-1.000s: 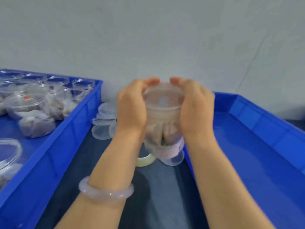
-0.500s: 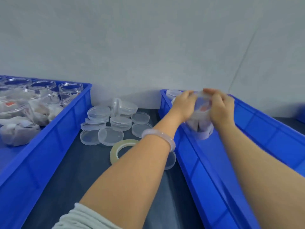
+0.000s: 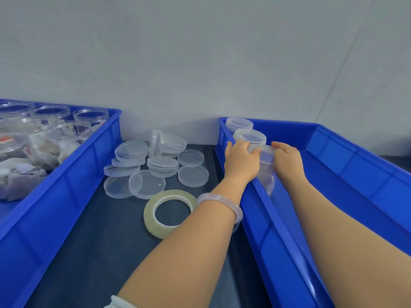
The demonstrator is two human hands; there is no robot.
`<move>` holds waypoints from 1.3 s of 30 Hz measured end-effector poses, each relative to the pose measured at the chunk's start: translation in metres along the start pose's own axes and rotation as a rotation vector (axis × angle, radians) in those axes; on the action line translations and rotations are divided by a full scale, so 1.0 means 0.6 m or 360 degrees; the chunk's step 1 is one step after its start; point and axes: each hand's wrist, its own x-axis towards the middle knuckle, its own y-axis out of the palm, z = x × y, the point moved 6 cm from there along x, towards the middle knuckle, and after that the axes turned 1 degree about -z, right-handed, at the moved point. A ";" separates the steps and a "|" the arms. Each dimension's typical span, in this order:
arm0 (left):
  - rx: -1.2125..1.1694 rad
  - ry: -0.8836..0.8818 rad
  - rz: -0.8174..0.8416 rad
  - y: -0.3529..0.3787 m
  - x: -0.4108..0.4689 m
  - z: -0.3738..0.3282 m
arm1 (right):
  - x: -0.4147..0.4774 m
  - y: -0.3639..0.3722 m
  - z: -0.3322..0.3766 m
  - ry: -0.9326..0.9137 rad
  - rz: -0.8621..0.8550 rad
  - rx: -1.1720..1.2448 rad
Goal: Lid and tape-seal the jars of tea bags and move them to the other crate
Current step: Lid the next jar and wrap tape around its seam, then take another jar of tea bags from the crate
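Tape (image 3: 170, 213) lies on the table (image 3: 100, 252). The left hand (image 3: 241, 162) and right hand (image 3: 288, 163) clasp a lidded jar (image 3: 266, 174) low in the right crate (image 3: 355, 185), probably touching its floor. Two lidded jars (image 3: 250, 136) stand beyond it. Spare lids (image 3: 144, 165) and open jars (image 3: 73, 132) in the left crate (image 3: 66, 185) are still to do. No writing is legible, and a red tag (image 3: 5, 140) is blurred.
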 end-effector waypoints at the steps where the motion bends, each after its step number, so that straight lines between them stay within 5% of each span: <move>1: -0.0004 -0.0006 0.0013 -0.001 0.002 0.001 | 0.000 0.003 0.007 -0.0082 -0.0008 -0.0116; 10: 0.0309 0.0200 0.0190 -0.020 -0.004 0.017 | -0.009 0.028 0.028 -0.0290 0.0220 -0.0625; 18: 0.0618 0.0249 0.0394 -0.049 0.001 -0.004 | -0.033 0.035 0.084 -0.0677 0.0060 -0.1543; 23: 0.0975 0.0351 0.0237 -0.213 0.005 -0.069 | -0.065 0.124 0.212 -0.0918 0.0118 -0.0919; 29: 0.1576 0.0151 0.0102 -0.485 -0.062 -0.062 | -0.212 0.297 0.361 -0.1036 0.0680 -0.0169; 35: 0.1965 -0.0738 0.0708 -0.639 -0.205 0.086 | -0.412 0.427 0.421 -0.1279 0.1571 -0.0205; 39: 0.1678 -0.0786 0.0724 -0.649 -0.247 0.095 | -0.450 0.448 0.414 -0.1087 0.1806 -0.0243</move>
